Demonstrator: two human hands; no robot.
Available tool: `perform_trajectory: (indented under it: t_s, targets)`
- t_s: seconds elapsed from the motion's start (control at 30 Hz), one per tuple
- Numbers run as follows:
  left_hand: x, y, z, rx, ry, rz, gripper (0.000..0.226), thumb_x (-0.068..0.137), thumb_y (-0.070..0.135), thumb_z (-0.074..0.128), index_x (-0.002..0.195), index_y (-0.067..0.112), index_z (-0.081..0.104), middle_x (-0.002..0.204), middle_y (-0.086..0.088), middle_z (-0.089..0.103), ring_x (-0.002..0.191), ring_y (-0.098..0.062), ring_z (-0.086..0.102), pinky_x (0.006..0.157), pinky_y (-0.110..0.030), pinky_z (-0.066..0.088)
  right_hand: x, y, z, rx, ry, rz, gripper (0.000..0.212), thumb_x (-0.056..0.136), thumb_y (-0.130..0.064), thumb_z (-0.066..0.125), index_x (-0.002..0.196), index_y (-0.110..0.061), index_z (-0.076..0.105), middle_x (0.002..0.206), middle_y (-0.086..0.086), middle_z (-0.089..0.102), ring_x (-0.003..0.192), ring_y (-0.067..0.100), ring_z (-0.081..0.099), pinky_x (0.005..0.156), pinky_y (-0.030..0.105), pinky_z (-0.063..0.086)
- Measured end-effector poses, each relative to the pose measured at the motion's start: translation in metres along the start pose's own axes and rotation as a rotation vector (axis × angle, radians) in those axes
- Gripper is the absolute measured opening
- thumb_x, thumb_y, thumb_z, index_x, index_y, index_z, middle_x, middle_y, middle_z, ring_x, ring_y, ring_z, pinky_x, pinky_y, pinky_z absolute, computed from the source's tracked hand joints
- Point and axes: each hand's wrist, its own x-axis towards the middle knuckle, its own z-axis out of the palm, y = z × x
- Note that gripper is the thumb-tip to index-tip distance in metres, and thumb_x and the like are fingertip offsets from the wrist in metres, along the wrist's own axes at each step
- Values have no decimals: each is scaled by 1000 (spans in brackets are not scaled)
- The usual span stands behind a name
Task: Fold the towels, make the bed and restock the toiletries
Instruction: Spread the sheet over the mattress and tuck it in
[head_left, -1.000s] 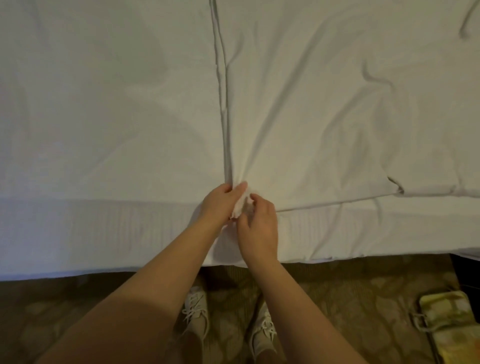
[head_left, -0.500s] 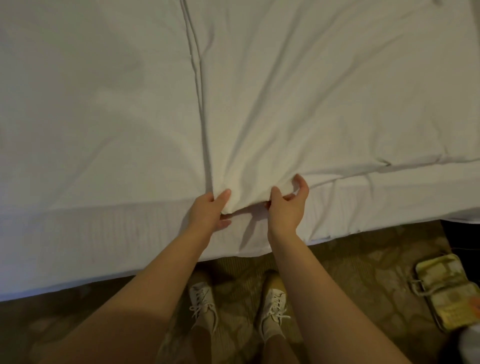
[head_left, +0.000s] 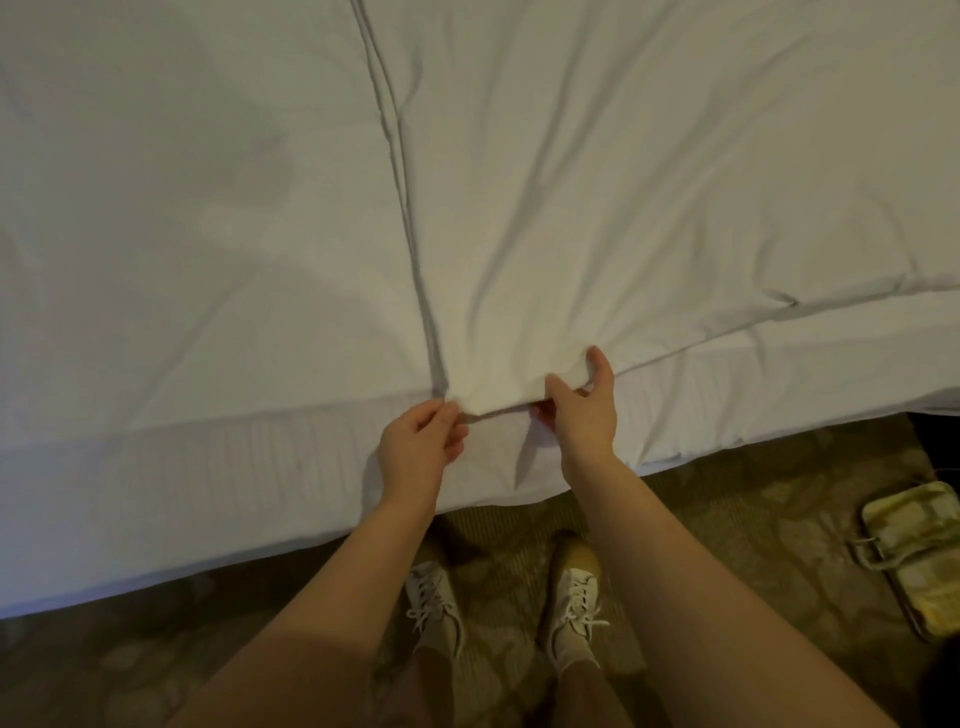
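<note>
The step in hand is making the bed; no towels or toiletries are in view. A white cotton top cover (head_left: 623, 182) lies spread over the wide white-sheeted bed (head_left: 208, 478), and its near hem sits at the mattress edge in front of the person. The left hand (head_left: 421, 441) has its fingers curled and pinches the corner of that hem, where a long raised crease (head_left: 400, 182) running down the bed ends. Just beside it, the right hand (head_left: 584, 415) grips the same hem, thumb on top and fingers tucked beneath the cloth. Wrinkles fan out from this grip across the right half of the cover, so the cloth looks drawn taut towards the person. The next move probably calls for an even pull from both hands, low and towards the bed's near side, so the hem lies straight and the fan of wrinkles flattens; a lopsided tug would likely skew the crease. Below are patterned brown carpet (head_left: 753, 493), pale lace-up shoes (head_left: 434, 608) and a yellow-green pouch (head_left: 914, 551) on the floor at the right.
</note>
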Motion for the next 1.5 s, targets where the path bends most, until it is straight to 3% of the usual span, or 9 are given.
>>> perform_trajectory:
  t_s: [0.17, 0.27, 0.4, 0.5, 0.57, 0.7, 1.0, 1.3, 1.5]
  targets:
    - [-9, 12, -6, 21, 2, 152, 17, 95, 12, 54, 85, 8, 67, 78, -6, 64, 72, -14, 61, 63, -18, 55, -13, -2, 1, -63, 85, -252, 46, 94, -18, 55, 136, -32, 45, 70, -2, 48, 68, 9, 52, 77, 26, 54]
    - [-12, -2, -16, 104, -14, 80, 21, 95, 14, 54, 77, 12, 65, 78, -9, 65, 75, -19, 61, 73, -26, 54, -18, 9, -2, -164, 48, -172, 51, 94, -17, 52, 142, -30, 39, 71, 0, 47, 68, 11, 51, 82, 31, 54]
    - [-7, -17, -12, 131, -6, -142, 15, 95, 20, 56, 93, 7, 65, 84, -10, 66, 80, -20, 62, 79, -31, 54, -10, 10, -16, -339, -129, -66, 63, 94, -15, 49, 149, -32, 23, 77, -1, 54, 74, 15, 58, 77, 28, 54]
    - [-11, -16, -6, 494, 50, 50, 13, 96, 23, 53, 100, 13, 60, 99, -9, 64, 94, -25, 60, 87, -36, 50, -13, -4, -31, -479, -206, -111, 59, 98, -19, 44, 151, -28, 18, 99, 0, 61, 83, 11, 57, 72, 14, 43]
    - [-22, -11, 4, 747, 111, 218, 31, 93, 23, 56, 121, 10, 51, 122, -14, 52, 107, -28, 52, 91, -36, 43, -19, -12, -43, -542, -209, -142, 57, 101, -22, 42, 152, -24, 18, 132, 5, 54, 108, 17, 54, 87, 19, 37]
    - [-48, 15, 42, 1035, 107, 404, 58, 92, 30, 56, 143, 15, 32, 147, -13, 29, 131, -31, 31, 107, -45, 31, -23, -39, -78, -592, -102, -237, 47, 102, -29, 40, 147, -25, 30, 145, 3, 40, 123, 20, 49, 97, 26, 39]
    - [-117, 69, 206, 1351, -119, 816, 51, 98, 38, 41, 146, 25, 27, 157, -3, 15, 144, -23, 14, 116, -38, 14, 19, -129, -239, -537, 127, -342, 36, 101, -27, 38, 135, -21, 48, 135, -1, 52, 121, 16, 50, 101, 31, 41]
    - [-159, 53, 435, 1417, -234, 858, 51, 100, 36, 35, 148, 24, 25, 157, -3, 20, 143, -21, 19, 116, -39, 14, 132, -181, -467, -653, 204, -357, 36, 101, -22, 39, 133, -16, 52, 131, 4, 56, 117, 21, 52, 99, 36, 44]
    - [-148, 52, 525, 1456, -235, 872, 51, 99, 32, 40, 147, 22, 29, 154, -5, 26, 141, -23, 24, 114, -42, 19, 222, -203, -552, -840, 152, -340, 37, 100, -20, 39, 135, -14, 50, 130, 7, 57, 115, 25, 52, 98, 41, 44]
